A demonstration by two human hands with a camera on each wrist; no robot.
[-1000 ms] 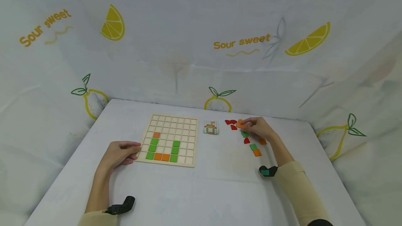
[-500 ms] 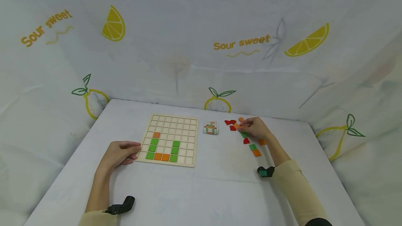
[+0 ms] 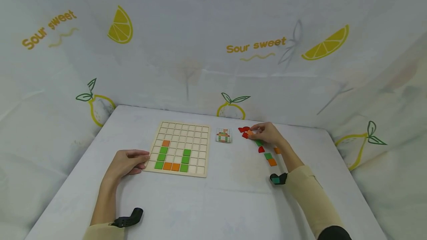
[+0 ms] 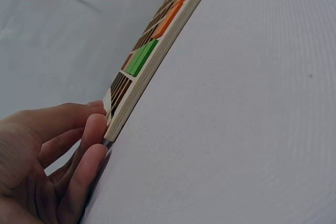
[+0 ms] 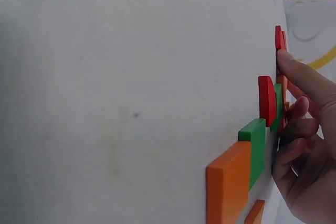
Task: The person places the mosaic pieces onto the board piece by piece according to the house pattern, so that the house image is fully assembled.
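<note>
A light wooden grid board (image 3: 197, 147) lies on the left of the table, with green tiles (image 3: 162, 157) and orange tiles (image 3: 171, 166) set in a U shape. My left hand (image 3: 128, 162) pinches its near left corner; in the left wrist view the fingertips (image 4: 98, 124) meet at that corner. Over the loose tiles at the back right, my right hand (image 3: 268, 134) has thumb and forefinger around an orange square tile (image 3: 249, 133). It sits right beside red quarter-round tiles (image 3: 245, 135). In the right wrist view the fingers partly hide the far tiles.
A small printed pattern card (image 3: 224, 135) lies between board and tiles. Nearer the right forearm are a green tile (image 3: 268, 156), orange tiles (image 3: 272, 162) and a red tile (image 3: 261, 149). A white printed cloth (image 3: 186, 95) hangs behind the table's back edge.
My right hand has moved left, and the orange square tile has shifted left with it, up against the red ones. The left hand and the board have stayed put.
</note>
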